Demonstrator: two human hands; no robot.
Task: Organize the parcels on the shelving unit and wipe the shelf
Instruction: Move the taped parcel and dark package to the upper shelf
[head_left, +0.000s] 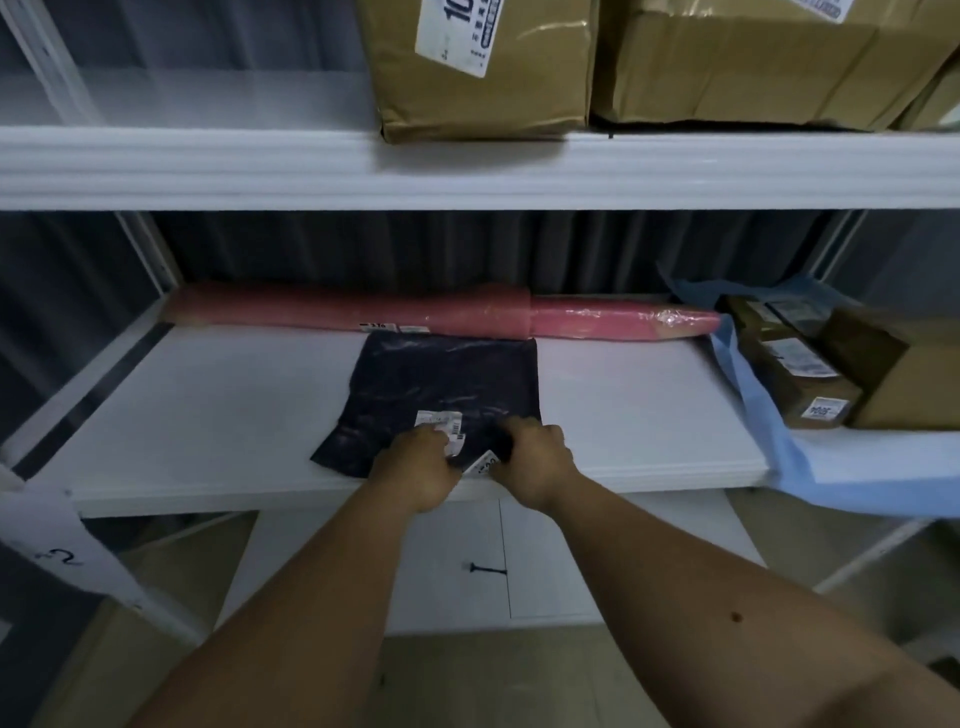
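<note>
Middle shelf (649, 415) of a white shelving unit, seen from above and in front. A flat black parcel (441, 384) is shown lying at the front centre of this shelf, its near edge at the shelf lip. It is gripped at that near edge by both hands: the left hand (415, 467) is curled over the white shipping label (441, 423), and the right hand (535, 462) is closed on the bag just beside it, so that the hands are nearly touching.

Behind the black parcel, along the back of the shelf, a long pink roll (363, 312) is laid lengthwise, its front edge touched by the black parcel's far edge. To the right of the black parcel, well apart from it, brown cardboard boxes (810, 374) are stacked on a blue sheet (753, 410). On the shelf above, two large brown cartons (675, 67) are placed side by side.

The sorting is judged to be under way, with one parcel being positioned. No cloth is visible, so wiping is judged as not yet begun; the bare white surface beside the black parcel remains to be wiped.
</note>
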